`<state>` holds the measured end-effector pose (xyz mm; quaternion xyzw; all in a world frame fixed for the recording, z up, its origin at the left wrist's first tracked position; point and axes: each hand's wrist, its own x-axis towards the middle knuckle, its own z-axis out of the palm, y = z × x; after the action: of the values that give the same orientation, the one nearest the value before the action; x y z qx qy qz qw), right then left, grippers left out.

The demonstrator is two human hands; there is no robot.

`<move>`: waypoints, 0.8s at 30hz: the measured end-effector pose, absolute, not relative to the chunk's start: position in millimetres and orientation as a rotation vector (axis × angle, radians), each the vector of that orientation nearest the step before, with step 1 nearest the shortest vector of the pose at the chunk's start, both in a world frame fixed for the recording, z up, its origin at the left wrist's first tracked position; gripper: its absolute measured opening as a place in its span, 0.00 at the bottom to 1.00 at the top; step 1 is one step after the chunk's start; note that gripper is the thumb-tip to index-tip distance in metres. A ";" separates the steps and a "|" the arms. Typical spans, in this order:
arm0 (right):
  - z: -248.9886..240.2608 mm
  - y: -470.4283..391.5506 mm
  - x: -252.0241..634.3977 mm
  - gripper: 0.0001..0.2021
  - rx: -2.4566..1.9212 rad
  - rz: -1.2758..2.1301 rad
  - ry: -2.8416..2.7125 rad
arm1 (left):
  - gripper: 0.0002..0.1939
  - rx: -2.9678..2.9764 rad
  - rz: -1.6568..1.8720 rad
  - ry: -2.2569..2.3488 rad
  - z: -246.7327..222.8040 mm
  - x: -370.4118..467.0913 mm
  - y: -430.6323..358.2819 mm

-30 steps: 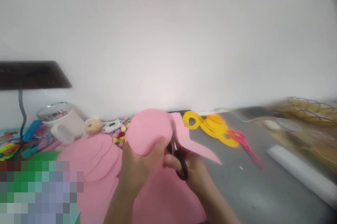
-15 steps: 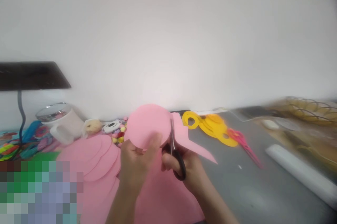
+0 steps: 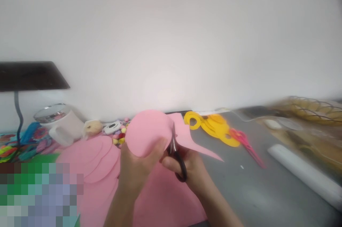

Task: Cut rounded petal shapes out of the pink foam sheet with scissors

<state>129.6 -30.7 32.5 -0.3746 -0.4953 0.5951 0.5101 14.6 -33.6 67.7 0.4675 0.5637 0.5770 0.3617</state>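
Note:
My left hand (image 3: 140,164) grips a round pink sheet (image 3: 148,131) by its lower edge, thumb on top. Dark-handled scissors (image 3: 179,164) are in my right hand (image 3: 187,166), their blades parted at the sheet's right edge. A pink offcut (image 3: 183,134) trails to the right of the blades, ending in a long point. Overlapping pink discs (image 3: 103,173) lie left of my left hand. Beneath both hands is a larger pink sheet (image 3: 162,198).
Yellow cut-outs (image 3: 213,125) and pink scissors (image 3: 249,148) lie at the right on the grey table (image 3: 240,191). Further right are a white roll (image 3: 301,173) and a wire basket (image 3: 315,109). A white mug (image 3: 66,127) stands at the back left.
The scissor blades have parted and tilted slightly left. The round sheet in my left hand sits a little lower and more to the left, and the offcut has shifted.

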 end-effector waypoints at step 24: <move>24.5 -32.8 130.7 0.16 -0.948 1.431 -1.188 | 0.05 1.161 1.523 1.469 74.7 19.0 -37.9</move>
<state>130.7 -32.8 24.5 -0.3924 -0.4917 0.5926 0.5031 19.0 -37.9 74.7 0.4495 0.5688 0.5896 0.3561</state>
